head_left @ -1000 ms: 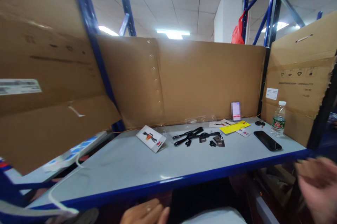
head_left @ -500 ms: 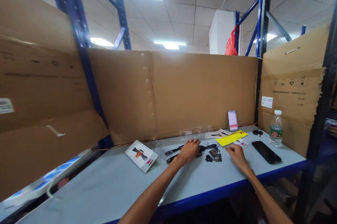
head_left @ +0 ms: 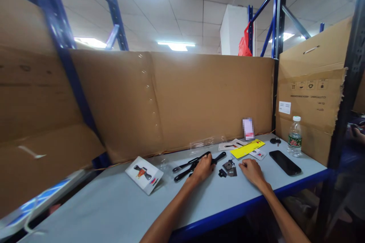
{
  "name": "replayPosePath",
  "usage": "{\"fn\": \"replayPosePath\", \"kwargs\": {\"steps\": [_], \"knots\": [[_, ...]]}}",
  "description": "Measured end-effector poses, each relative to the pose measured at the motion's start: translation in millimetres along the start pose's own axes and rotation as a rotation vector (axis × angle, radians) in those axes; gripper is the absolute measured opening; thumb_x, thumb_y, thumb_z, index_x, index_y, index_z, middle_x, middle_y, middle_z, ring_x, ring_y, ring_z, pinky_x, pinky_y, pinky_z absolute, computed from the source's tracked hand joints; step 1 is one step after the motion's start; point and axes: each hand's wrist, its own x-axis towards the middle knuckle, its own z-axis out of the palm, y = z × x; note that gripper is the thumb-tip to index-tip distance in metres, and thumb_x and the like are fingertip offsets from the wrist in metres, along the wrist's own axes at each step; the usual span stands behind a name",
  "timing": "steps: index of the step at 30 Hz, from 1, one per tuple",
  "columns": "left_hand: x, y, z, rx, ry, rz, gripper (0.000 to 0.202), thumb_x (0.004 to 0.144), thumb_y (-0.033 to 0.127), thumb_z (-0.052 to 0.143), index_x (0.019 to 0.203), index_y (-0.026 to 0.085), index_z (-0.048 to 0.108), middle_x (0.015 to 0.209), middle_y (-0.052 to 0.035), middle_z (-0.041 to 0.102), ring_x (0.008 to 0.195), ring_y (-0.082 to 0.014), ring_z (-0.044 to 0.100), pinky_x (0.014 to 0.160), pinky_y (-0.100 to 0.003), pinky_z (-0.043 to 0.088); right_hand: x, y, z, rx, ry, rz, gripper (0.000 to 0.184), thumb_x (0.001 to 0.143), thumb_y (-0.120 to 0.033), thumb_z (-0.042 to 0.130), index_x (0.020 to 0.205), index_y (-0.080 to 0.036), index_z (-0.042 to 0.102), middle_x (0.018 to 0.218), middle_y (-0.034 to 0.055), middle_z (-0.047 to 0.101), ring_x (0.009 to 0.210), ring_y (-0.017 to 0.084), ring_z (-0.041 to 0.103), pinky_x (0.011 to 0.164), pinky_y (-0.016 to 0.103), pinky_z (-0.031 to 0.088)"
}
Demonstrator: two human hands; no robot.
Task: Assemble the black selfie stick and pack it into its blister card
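Observation:
My left hand [head_left: 203, 167] is closed over a black spokeshave [head_left: 220, 158], one of several long-handled black tools lying together on the grey table. Another black handle [head_left: 181, 176] sticks out to the left of my wrist. My right hand [head_left: 251, 170] rests on the table with its fingers curled in; whether anything is inside them is hidden. Between my hands lie flat metal blades [head_left: 229, 167] and a small dark metal piece [head_left: 222, 173]. A yellow card [head_left: 247, 149] lies just behind my right hand, over printed white cards [head_left: 258, 154].
A white box [head_left: 145, 174] with a tool picture sits left of my left hand. Clear plastic packaging [head_left: 207, 143] lies at the back. On the right are a black phone [head_left: 285, 163], a water bottle [head_left: 294, 138] and keys [head_left: 275, 141]. Cardboard panels [head_left: 213, 102] wall the table in.
My left hand has drawn back slightly and curled its fingers around the spokeshave. My right hand has moved slightly nearer to me, away from the cards. The view has turned a little right.

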Motion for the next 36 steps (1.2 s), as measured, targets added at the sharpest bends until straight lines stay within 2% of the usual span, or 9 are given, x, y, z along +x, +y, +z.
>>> {"fn": "replayPosePath", "kwargs": {"steps": [8, 13, 15, 18, 20, 24, 29, 33, 36], "knots": [[-7.9, 20.2, 0.9, 0.105, 0.083, -0.040, 0.028, 0.100, 0.021, 0.035, 0.116, 0.010, 0.056, 0.120, -0.0211, 0.063, 0.115, -0.0298, 0.060, 0.093, -0.037, 0.044, -0.2, -2.0, -2.5, 0.001, -0.024, 0.006, 0.033, 0.092, -0.021, 0.061, 0.059, -0.019, 0.057, 0.064, 0.0008, 0.059, 0.065, 0.015, 0.050, 0.059, 0.028, 0.019], [-2.4, 28.9, -30.2, 0.063, 0.122, -0.041, 0.022, 0.099, 0.017, 0.037, 0.113, 0.015, 0.054, 0.106, -0.0173, 0.067, 0.102, -0.0274, 0.065, 0.085, -0.036, 0.047, -0.9, -3.2, -4.0, -0.018, -0.029, -0.003, 0.035, 0.093, -0.022, 0.061, 0.059, -0.019, 0.054, 0.063, 0.0006, 0.059, 0.063, 0.015, 0.049, 0.058, 0.028, 0.018], [-4.4, 27.9, -49.0, -0.173, 0.170, -0.122, 0.019, 0.100, 0.020, 0.037, 0.108, 0.018, 0.054, 0.093, -0.0110, 0.066, 0.082, -0.0219, 0.068, 0.069, -0.030, 0.048, -1.2, -3.3, -4.5, -0.007, -0.029, -0.005, 0.035, 0.093, -0.021, 0.061, 0.059, -0.019, 0.055, 0.063, 0.0006, 0.059, 0.063, 0.015, 0.049, 0.058, 0.028, 0.019], [-25.3, 20.1, -65.5, -0.869, 0.168, -0.175, 0.019, 0.099, 0.038, 0.042, 0.105, 0.021, 0.050, 0.074, 0.0007, 0.058, 0.046, -0.0129, 0.058, 0.044, -0.022, 0.038, -1.6, -3.5, -4.9, -0.004, -0.021, -0.001, 0.035, 0.093, -0.021, 0.061, 0.058, -0.019, 0.054, 0.063, 0.0010, 0.060, 0.065, 0.015, 0.051, 0.058, 0.028, 0.019], [-51.0, 10.7, -62.8, -1.315, 0.098, -0.216, 0.027, 0.093, 0.047, 0.055, 0.099, 0.022, 0.049, 0.070, 0.0032, 0.057, 0.036, -0.0079, 0.048, 0.036, -0.018, 0.030, -1.6, -3.3, -4.5, -0.011, -0.030, 0.001, 0.036, 0.092, -0.022, 0.061, 0.058, -0.019, 0.053, 0.063, 0.0010, 0.060, 0.064, 0.015, 0.052, 0.058, 0.028, 0.019], [-102.3, -10.5, -36.1, -1.845, -0.220, -0.434, 0.016, 0.091, 0.030, 0.062, 0.090, 0.017, 0.052, 0.063, 0.0047, 0.051, 0.033, 0.0005, 0.027, 0.032, -0.012, 0.017, -0.8, -0.6, -1.9, -0.032, -0.047, -0.002, 0.036, 0.092, -0.023, 0.062, 0.058, -0.019, 0.053, 0.063, 0.0012, 0.061, 0.065, 0.016, 0.052, 0.058, 0.029, 0.018], [-127.1, -17.7, -18.0, -2.069, -0.133, -0.494, 0.007, 0.093, 0.018, 0.055, 0.087, 0.014, 0.056, 0.069, 0.0010, 0.050, 0.038, 0.0001, 0.030, 0.032, -0.011, 0.021, 1.8, 5.4, 1.1, -0.057, -0.040, -0.040, 0.034, 0.092, -0.023, 0.061, 0.060, -0.019, 0.055, 0.064, 0.0012, 0.061, 0.065, 0.016, 0.052, 0.059, 0.028, 0.019], [-139.5, -8.5, -23.9, -2.097, 0.086, -0.443, 0.009, 0.091, 0.011, 0.055, 0.098, 0.011, 0.060, 0.073, -0.0007, 0.051, 0.043, -0.0018, 0.037, 0.032, -0.010, 0.026, 2.2, 4.6, -4.9, -0.046, -0.056, -0.044, 0.035, 0.093, -0.025, 0.059, 0.058, -0.020, 0.053, 0.062, 0.0004, 0.058, 0.063, 0.015, 0.049, 0.059, 0.028, 0.021], [-149.2, -1.8, -30.9, -2.114, 0.101, -0.430, 0.014, 0.095, 0.013, 0.050, 0.105, 0.010, 0.060, 0.073, -0.0001, 0.050, 0.042, -0.0017, 0.034, 0.030, -0.010, 0.025, 2.8, 2.6, -11.7, -0.025, -0.059, -0.044, 0.037, 0.091, -0.029, 0.058, 0.056, -0.020, 0.049, 0.059, -0.0002, 0.053, 0.062, 0.015, 0.046, 0.059, 0.028, 0.022]]}}
